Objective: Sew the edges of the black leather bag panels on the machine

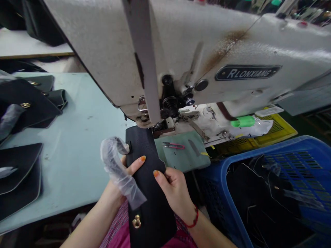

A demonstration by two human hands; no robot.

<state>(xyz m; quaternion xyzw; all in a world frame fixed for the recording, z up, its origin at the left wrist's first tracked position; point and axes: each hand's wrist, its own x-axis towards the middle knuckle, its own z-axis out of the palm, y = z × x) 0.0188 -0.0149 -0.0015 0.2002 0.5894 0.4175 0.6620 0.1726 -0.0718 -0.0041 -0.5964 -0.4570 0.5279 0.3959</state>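
Head view: left hand point(132, 167) and right hand point(176, 187) pinch the black panel point(152, 213), whose loose left strap point(113, 160) could snag the machine point(178, 41).

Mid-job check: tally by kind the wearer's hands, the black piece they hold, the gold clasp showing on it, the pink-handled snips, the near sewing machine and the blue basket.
Hands: 2, left hand and right hand
Black piece: 1
Gold clasp: 1
Pink-handled snips: 1
Sewing machine: 1
Blue basket: 1
Total: 7
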